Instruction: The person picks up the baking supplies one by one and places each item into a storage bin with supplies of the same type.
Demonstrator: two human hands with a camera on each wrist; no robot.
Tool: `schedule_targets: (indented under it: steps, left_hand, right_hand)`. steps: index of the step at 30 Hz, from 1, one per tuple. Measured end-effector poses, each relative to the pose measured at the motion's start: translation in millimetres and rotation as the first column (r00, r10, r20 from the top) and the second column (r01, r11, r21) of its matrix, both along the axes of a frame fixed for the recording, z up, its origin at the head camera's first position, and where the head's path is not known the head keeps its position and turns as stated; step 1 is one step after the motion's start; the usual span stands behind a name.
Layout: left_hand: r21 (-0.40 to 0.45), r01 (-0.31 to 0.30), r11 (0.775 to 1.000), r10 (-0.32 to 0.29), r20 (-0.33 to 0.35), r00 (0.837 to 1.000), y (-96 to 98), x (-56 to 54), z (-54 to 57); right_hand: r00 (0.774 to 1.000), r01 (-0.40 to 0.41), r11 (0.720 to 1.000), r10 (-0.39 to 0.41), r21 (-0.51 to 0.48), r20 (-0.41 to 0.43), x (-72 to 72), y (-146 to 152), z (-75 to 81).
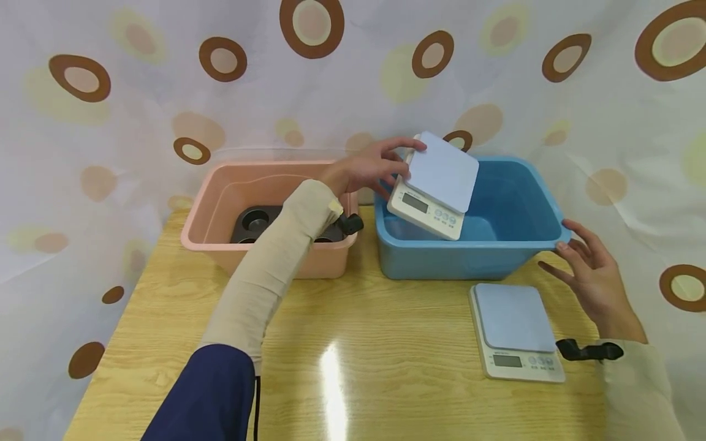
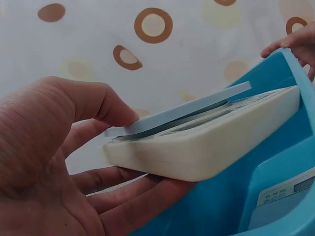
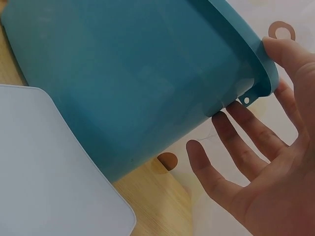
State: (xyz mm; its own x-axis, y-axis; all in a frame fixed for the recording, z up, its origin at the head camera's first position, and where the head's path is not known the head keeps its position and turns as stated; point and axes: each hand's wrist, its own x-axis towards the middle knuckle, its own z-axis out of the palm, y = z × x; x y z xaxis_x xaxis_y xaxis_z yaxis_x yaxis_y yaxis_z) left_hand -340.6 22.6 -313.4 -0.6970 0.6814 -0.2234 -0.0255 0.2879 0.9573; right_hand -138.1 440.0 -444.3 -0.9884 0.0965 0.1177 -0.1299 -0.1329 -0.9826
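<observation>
My left hand (image 1: 366, 168) grips a white kitchen scale (image 1: 427, 211) by its left edge, thumb on the pale-blue platform and fingers beneath. The scale hangs tilted above the left part of a blue plastic bin (image 1: 441, 260), its display and buttons toward the front. My right hand (image 1: 598, 278) pinches the bin's right front rim corner, with the lower fingers spread beside the outer wall (image 3: 147, 88). In the left wrist view, part of another scale (image 2: 283, 199) shows inside the bin's rim. A similar scale (image 1: 518, 331) lies flat on the table before the bin.
To the left stands a pink bin (image 1: 270, 254) with a dark muffin pan (image 1: 248, 228) inside, partly hidden by my left forearm. Both bins stand on a wooden table (image 1: 386, 343) against a patterned cloth backdrop (image 1: 353, 92). A black cable (image 1: 257, 398) hangs near my left sleeve.
</observation>
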Motion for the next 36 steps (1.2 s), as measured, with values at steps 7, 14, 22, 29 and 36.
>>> schedule_targets:
  steps: [7, 14, 22, 29, 36]
  left_hand:
    - [-0.075, 0.069, 0.995, -0.072, -0.038, 0.997, 2.7, -13.7, 7.2]
    - [-0.192, 0.138, 0.972, -0.161, -0.109, 0.981, 2.6, -23.0, 14.2]
    - [-0.29, 0.239, 0.927, -0.283, -0.121, 0.951, 20.2, -22.0, 16.9]
    - [-0.392, 0.267, 0.88, -0.332, -0.108, 0.937, 33.4, -22.2, 16.5]
    - [-0.45, 0.343, 0.825, -0.419, -0.078, 0.905, 44.8, -20.2, 19.5]
  right_hand:
    - [1.0, -0.017, 1.0, 0.017, -0.014, 0.003, -0.6, 0, -0.8]
    - [1.0, -0.023, 0.999, 0.023, -0.022, 0.003, -1.1, 1, -1.6]
    - [1.0, -0.008, 0.999, 0.008, -0.033, -0.005, 4.1, 6, 0.6]
    - [1.0, -0.012, 1.0, 0.013, -0.027, 0.013, 4.2, 6, 1.1]
    - [1.0, 0.009, 1.0, -0.01, 0.006, 0.019, 5.9, 8, 1.1]
